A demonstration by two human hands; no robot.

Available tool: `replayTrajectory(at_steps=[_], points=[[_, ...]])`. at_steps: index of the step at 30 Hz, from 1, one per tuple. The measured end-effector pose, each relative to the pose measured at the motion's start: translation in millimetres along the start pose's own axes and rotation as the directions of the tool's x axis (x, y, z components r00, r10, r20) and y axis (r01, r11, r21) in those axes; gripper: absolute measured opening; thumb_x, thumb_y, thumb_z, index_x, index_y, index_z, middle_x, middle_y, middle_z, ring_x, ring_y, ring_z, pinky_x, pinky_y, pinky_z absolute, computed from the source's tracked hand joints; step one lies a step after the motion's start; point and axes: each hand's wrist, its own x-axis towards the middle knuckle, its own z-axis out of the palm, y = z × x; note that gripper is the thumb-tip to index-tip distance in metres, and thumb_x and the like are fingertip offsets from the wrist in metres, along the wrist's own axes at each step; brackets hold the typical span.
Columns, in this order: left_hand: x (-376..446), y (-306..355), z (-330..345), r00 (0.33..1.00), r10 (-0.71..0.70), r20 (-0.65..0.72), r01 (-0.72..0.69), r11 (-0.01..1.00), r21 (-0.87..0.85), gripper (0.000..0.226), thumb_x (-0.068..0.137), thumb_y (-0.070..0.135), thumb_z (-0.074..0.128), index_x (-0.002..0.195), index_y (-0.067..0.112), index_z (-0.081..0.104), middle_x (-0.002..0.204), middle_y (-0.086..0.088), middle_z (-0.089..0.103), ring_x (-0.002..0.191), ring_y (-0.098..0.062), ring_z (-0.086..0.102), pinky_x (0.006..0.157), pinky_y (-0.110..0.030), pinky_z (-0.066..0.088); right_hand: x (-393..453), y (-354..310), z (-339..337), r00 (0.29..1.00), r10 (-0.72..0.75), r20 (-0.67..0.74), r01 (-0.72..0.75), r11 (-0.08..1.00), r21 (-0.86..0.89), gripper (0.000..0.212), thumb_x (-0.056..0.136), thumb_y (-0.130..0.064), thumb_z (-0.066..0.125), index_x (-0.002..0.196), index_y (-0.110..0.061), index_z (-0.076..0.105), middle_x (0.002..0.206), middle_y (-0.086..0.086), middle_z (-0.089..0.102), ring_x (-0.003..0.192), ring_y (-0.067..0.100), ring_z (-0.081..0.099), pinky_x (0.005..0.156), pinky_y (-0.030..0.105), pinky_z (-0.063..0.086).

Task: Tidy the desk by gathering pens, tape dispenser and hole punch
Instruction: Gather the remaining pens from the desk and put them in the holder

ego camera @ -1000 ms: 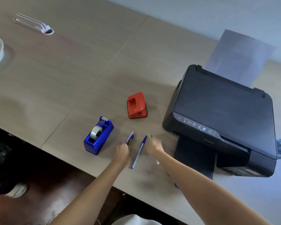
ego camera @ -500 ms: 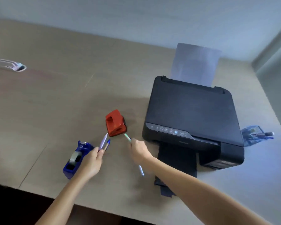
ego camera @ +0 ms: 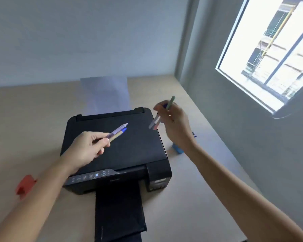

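My left hand [ego camera: 87, 147] is up over the black printer and grips two pens [ego camera: 118, 132], one pale purple and one tan with a blue tip, both pointing up and right. My right hand [ego camera: 175, 124] is raised past the printer's right edge and holds pens [ego camera: 170, 103], a green one sticking up and blurred clear ends pointing down. Right below that hand a blue pen holder [ego camera: 177, 149] shows partly behind my wrist. The red hole punch [ego camera: 25, 186] lies on the desk at the left, half hidden by my left forearm. The tape dispenser is out of view.
The black printer [ego camera: 140, 145] fills the middle of the wooden desk [ego camera: 24, 123], with paper [ego camera: 104, 93] standing in its rear feed and its output tray [ego camera: 119, 212] extended toward me. A grey wall and a window [ego camera: 269, 49] close off the right side.
Both hands have lifted off the desk with their pens and moved up and right over the printer. The view has swung right, so the tape dispenser is gone from sight.
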Motion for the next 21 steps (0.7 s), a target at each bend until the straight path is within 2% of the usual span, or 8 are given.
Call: replayTrajectory(at_steps=[2, 5, 7, 9, 10, 14, 18, 21], points=[[29.4, 27.1, 37.8, 0.999, 0.013, 0.036, -0.015, 0.998, 0.059, 0.021, 0.093, 0.018, 0.058, 0.104, 0.029, 0.073, 0.083, -0.003, 0.072, 0.06, -0.012, 0.056, 0.065, -0.032, 0.052, 21.8, 40.9, -41.4, 0.987, 0.114, -0.117, -0.116, 0.993, -0.018, 0.017, 0.089, -0.023, 0.056, 0.076, -0.023, 0.067, 0.066, 0.0, 0.064, 0.073, 0.026, 0.063, 0.082, 0.046, 0.052], [73.5, 58.7, 97.4, 0.996, 0.054, 0.066, -0.066, 0.977, 0.2, 0.017, 0.091, 0.018, 0.059, 0.095, 0.02, 0.075, 0.082, -0.005, 0.073, 0.058, -0.01, 0.058, 0.058, -0.02, 0.046, 40.6, 108.4, -83.4, 0.942, 0.255, -0.219, -0.278, 0.957, -0.083, 0.021, 0.084, -0.019, 0.059, 0.066, -0.025, 0.066, 0.065, 0.01, 0.07, 0.075, 0.034, 0.066, 0.082, 0.047, 0.052], [101.3, 69.4, 131.6, 0.995, 0.05, 0.083, -0.07, 0.963, 0.261, 0.017, 0.09, 0.015, 0.059, 0.089, 0.01, 0.075, 0.074, -0.01, 0.071, 0.059, -0.013, 0.057, 0.058, -0.022, 0.043, 40.9, 147.3, -90.4, 0.916, 0.333, -0.226, -0.364, 0.924, -0.116, 0.017, 0.084, -0.018, 0.059, 0.071, -0.015, 0.069, 0.07, 0.014, 0.072, 0.074, 0.031, 0.066, 0.077, 0.036, 0.051], [130.2, 77.0, 167.5, 0.995, 0.025, 0.092, -0.053, 0.948, 0.313, 0.017, 0.087, 0.01, 0.06, 0.085, 0.004, 0.076, 0.064, -0.009, 0.064, 0.058, -0.016, 0.054, 0.061, -0.027, 0.044, 39.9, 182.6, -90.2, 0.9, 0.378, -0.217, -0.41, 0.903, -0.126, 0.017, 0.085, -0.016, 0.057, 0.072, -0.009, 0.068, 0.068, 0.01, 0.071, 0.068, 0.026, 0.061, 0.065, 0.017, 0.044], [144.3, 79.0, 184.3, 0.995, 0.01, 0.098, -0.042, 0.941, 0.337, 0.017, 0.086, 0.009, 0.061, 0.084, 0.002, 0.076, 0.064, -0.009, 0.062, 0.06, -0.018, 0.055, 0.063, -0.03, 0.046, 40.1, 196.9, -87.3, 0.897, 0.387, -0.211, -0.42, 0.897, -0.14, 0.018, 0.085, -0.015, 0.057, 0.071, -0.009, 0.067, 0.064, 0.007, 0.068, 0.065, 0.024, 0.058, 0.055, 0.008, 0.037], [187.8, 81.4, 237.7, 0.985, -0.054, 0.167, -0.024, 0.901, 0.433, 0.015, 0.083, 0.007, 0.064, 0.088, 0.001, 0.077, 0.076, -0.014, 0.067, 0.075, -0.025, 0.061, 0.068, -0.027, 0.045, 44.9, 235.2, -69.7, 0.907, 0.378, -0.184, -0.412, 0.887, -0.208, 0.016, 0.085, -0.013, 0.059, 0.073, -0.006, 0.068, 0.069, 0.011, 0.068, 0.07, 0.028, 0.06, 0.055, 0.02, 0.025], [216.6, 77.6, 278.4, 0.966, -0.138, 0.219, 0.005, 0.856, 0.517, 0.015, 0.082, 0.006, 0.066, 0.091, 0.004, 0.078, 0.096, -0.018, 0.076, 0.093, -0.03, 0.07, 0.073, -0.028, 0.05, 46.4, 254.2, -58.8, 0.913, 0.382, -0.143, -0.403, 0.898, -0.175, 0.008, 0.084, -0.008, 0.06, 0.081, -0.003, 0.065, 0.08, 0.014, 0.065, 0.07, 0.022, 0.053, 0.063, 0.02, 0.031], [227.9, 77.9, 297.4, 0.957, -0.168, 0.238, 0.007, 0.83, 0.558, 0.018, 0.087, 0.01, 0.06, 0.094, 0.005, 0.077, 0.092, -0.015, 0.073, 0.094, -0.031, 0.07, 0.072, -0.028, 0.049, 46.2, 262.2, -57.8, 0.936, 0.333, -0.113, -0.349, 0.919, -0.182, 0.009, 0.087, -0.01, 0.058, 0.095, -0.006, 0.063, 0.086, 0.008, 0.059, 0.073, 0.02, 0.053, 0.068, 0.023, 0.038]])
